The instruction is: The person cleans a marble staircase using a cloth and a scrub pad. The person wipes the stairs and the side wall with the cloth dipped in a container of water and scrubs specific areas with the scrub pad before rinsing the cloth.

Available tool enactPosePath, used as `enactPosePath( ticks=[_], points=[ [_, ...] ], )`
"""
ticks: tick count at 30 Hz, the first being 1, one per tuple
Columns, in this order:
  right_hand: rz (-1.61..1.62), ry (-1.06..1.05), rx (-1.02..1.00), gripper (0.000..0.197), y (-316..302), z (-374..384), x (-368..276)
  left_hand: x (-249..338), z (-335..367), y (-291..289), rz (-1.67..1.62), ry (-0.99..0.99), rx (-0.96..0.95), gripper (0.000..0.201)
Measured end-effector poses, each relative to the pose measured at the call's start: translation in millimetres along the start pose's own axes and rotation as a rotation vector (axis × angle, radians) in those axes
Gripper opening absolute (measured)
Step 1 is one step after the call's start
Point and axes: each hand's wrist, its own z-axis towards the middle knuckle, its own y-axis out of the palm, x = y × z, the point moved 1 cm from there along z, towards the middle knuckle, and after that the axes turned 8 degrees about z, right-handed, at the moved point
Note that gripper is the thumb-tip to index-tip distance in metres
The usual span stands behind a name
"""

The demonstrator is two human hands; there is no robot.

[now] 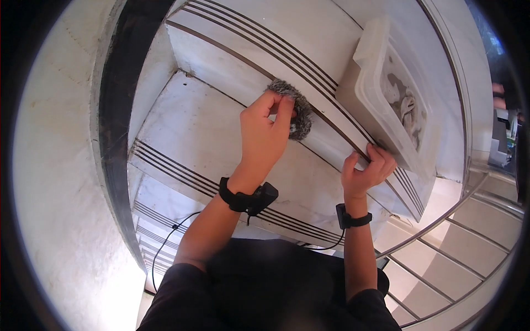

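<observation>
My left hand (264,128) pinches a grey, shaggy scrubber (302,118) between thumb and fingers. The scrubber rests against the upright face of a marble-look step (210,58), just under its lip. To the right, my right hand (369,170) has its bent fingers over the front edge of that same step, with the thumb below the lip. Close beyond the right hand stands a whitish plastic tub (369,83) on the upper step. Inside it are greyish water and a wet, crumpled cloth (407,107).
Striped step edges run diagonally, with a lower tread (187,124) below my left hand. A dark-edged wall (118,83) borders the stairs at left. A metal railing (441,220) curves at right. Black wristbands with a cable (160,248) are on my wrists.
</observation>
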Motion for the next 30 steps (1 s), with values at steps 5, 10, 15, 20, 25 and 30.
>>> enactPosePath(
  ticks=[5,10,15,20,25,30],
  points=[
    [-0.022,-0.036,0.010,0.034,1.5,0.1,1.5,-43.1,-12.8,0.3,0.039,-0.065,-0.010,0.015],
    [-0.030,0.006,0.009,0.032,1.1,-4.7,0.1,-18.3,-10.2,2.4,0.028,-0.050,-0.020,0.015],
    [-0.040,-0.016,0.044,0.032,2.7,3.3,0.2,-36.3,-3.7,-2.0,0.043,-0.014,-0.008,0.015],
    [-0.031,-0.010,0.027,0.033,4.0,-1.4,1.6,-52.5,-4.1,-6.8,0.052,-0.053,0.009,0.016],
    [-0.041,-0.035,0.011,0.034,2.7,-4.1,3.4,-13.8,-5.7,-0.7,0.168,0.006,-0.024,0.014],
    [-0.041,-0.035,0.027,0.033,2.4,-1.2,2.8,-18.1,0.4,-7.8,0.225,0.240,-0.004,0.017]
  ],
)
